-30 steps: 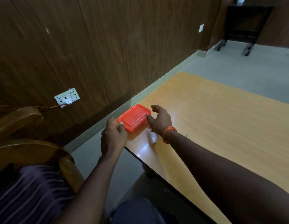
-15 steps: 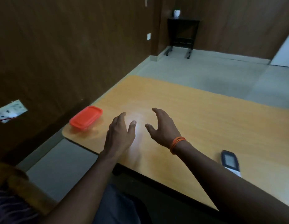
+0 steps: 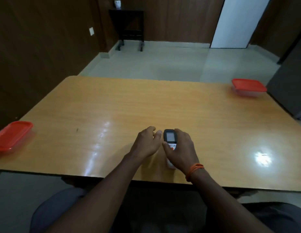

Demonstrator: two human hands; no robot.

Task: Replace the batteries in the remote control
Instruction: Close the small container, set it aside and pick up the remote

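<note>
A remote control [image 3: 170,137] with a dark top, a small grey screen and a white lower body lies on the wooden table [image 3: 112,115] near its front edge. My right hand [image 3: 181,149], with an orange thread at the wrist, is wrapped over the remote's right side and lower half, thumb on its face. Just left of the remote is my left hand [image 3: 146,142], fingers loosely curled and fingertips close to the remote's top, holding nothing. No batteries are visible.
A red-lidded box [image 3: 11,135] sits at the table's left edge. A second red-lidded clear box [image 3: 248,86] sits at the far right corner. A dark stand [image 3: 129,29] is against the back wall, and a dark cabinet [image 3: 291,91] is beside the table's right side.
My view swung right from the left red box to the table's middle. Both hands left that box and moved to the remote; my right hand now grips it.
</note>
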